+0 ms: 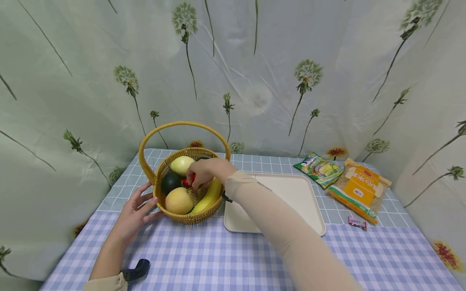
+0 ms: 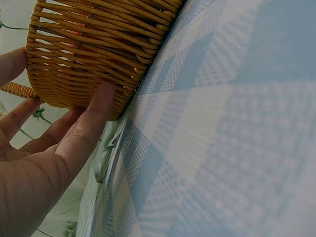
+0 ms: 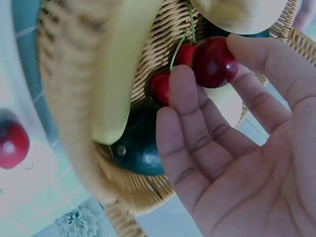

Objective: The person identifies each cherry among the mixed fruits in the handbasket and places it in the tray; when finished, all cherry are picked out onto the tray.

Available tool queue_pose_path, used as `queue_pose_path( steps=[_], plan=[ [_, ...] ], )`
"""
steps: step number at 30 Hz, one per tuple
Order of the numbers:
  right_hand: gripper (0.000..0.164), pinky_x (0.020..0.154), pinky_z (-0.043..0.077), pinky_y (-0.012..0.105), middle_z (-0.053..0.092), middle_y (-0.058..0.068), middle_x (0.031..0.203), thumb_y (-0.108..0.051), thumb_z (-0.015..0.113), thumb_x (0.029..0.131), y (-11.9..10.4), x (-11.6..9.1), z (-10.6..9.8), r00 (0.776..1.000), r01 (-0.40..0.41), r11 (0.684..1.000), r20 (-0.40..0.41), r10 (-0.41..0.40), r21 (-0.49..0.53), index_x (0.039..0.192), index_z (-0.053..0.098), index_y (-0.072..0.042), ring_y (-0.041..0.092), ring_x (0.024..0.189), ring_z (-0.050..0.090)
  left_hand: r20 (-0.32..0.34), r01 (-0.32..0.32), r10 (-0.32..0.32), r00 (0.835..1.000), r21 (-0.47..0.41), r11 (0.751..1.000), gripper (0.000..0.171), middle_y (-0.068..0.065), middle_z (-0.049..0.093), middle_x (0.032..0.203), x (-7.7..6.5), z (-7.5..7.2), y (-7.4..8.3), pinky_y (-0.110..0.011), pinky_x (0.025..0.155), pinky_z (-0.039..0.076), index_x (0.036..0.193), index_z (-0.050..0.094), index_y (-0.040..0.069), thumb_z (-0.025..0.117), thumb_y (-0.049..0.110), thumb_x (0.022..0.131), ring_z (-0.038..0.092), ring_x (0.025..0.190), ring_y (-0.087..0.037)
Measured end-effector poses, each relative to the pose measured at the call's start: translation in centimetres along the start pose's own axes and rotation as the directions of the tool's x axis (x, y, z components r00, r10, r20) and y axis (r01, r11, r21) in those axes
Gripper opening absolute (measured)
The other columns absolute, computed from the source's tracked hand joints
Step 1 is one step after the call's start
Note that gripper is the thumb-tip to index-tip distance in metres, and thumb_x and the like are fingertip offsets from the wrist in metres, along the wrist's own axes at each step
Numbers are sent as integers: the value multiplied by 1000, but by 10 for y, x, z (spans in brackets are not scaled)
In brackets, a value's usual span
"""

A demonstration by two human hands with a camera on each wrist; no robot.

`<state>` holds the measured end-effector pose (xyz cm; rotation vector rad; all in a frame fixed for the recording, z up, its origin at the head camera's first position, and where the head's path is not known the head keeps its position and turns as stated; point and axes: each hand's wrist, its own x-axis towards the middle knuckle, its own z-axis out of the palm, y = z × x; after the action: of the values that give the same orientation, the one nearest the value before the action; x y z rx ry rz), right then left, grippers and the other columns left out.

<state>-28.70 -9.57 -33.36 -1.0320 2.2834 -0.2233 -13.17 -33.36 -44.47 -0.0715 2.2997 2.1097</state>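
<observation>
My right hand (image 1: 205,171) reaches into a wicker basket (image 1: 182,220) and pinches a dark red cherry (image 3: 215,61) between thumb and fingers. Beside it hang smaller-looking red cherries (image 3: 160,88) with green stems. Around them in the basket lie a banana (image 1: 208,199), a peach-like fruit (image 1: 179,201), a pale yellow-green fruit (image 1: 182,165) and a dark green fruit (image 1: 170,183). My left hand (image 1: 134,212) rests against the basket's left outer side, fingers spread and fairly straight. In the left wrist view its fingertips (image 2: 102,94) touch the woven wall.
Right of the basket lies a cream tray (image 1: 291,198), partly hidden under my right sleeve. A single red cherry (image 3: 12,143) shows on it in the right wrist view. Farther right are a green packet (image 1: 320,169), an orange-labelled bag (image 1: 360,188) and a small pink wrapper (image 1: 357,223).
</observation>
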Motion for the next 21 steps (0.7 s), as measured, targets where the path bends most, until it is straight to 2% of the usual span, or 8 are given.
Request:
queue_pose_path(
  steps=[4, 9, 15, 21],
  plan=[
    [22, 73, 47, 23, 63, 0, 112, -24, 69, 104, 6, -6, -1, 997, 55, 996, -54, -59, -77, 125, 70, -17, 13, 89, 58, -2, 4, -4, 1000, 10, 1000, 72, -27, 31, 159, 1, 0, -1, -32, 91, 66, 172, 19, 15, 59, 23, 112, 62, 113, 7],
    [34, 73, 46, 23, 65, 1, 107, -25, 69, 104, 9, -19, -5, 986, 134, 987, -92, -142, -84, 135, 67, -10, 12, 87, 56, -4, 15, -15, 1000, 19, 1000, 73, -28, 29, 162, 0, -1, -1, -33, 91, 66, 172, 18, 15, 59, 24, 112, 61, 114, 8],
    [26, 74, 47, 22, 65, 1, 101, -24, 73, 103, 14, -46, -9, 968, 208, 978, -136, -210, -33, 126, 68, -11, 11, 86, 56, -8, 18, -17, 1000, 20, 1000, 73, -28, 31, 161, 0, 0, 0, -31, 91, 66, 172, 19, 15, 60, 24, 112, 61, 113, 8],
    [23, 74, 48, 22, 63, -1, 92, -24, 73, 103, 26, -73, -8, 957, 237, 971, -166, -236, -17, 123, 67, -15, 11, 82, 54, -6, 6, -6, 1000, 20, 1000, 73, -26, 32, 159, 2, 0, 0, -31, 91, 66, 172, 19, 16, 60, 25, 112, 61, 114, 7]
  ],
)
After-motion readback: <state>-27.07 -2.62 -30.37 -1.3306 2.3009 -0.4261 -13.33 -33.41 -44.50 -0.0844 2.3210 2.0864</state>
